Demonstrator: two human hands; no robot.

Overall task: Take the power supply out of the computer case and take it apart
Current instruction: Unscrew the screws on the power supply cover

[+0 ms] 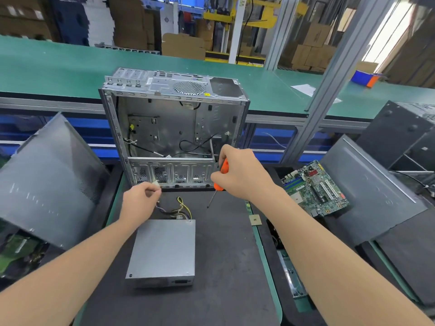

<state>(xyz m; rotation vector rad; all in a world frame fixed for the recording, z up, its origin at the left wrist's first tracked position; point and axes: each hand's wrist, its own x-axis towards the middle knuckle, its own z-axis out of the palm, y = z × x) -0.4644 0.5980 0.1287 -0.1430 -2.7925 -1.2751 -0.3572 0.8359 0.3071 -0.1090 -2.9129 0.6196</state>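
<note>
On the dark mat, in front of the emptied case (173,128), the supply (163,251) is seen already out but unopened — its white plug (155,184) is pinched by the left hand (140,200), a screwdriver (221,176) is gripped by the right hand (240,172) — so dismantling is judged still ahead.

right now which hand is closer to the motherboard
Right. The right hand, gripping the screwdriver, is just left of the motherboard; the left hand, pinching a cable plug, is farther left, beyond the right hand.

Power supply (162,250) before case (174,128); motherboard (315,187) right.
</note>
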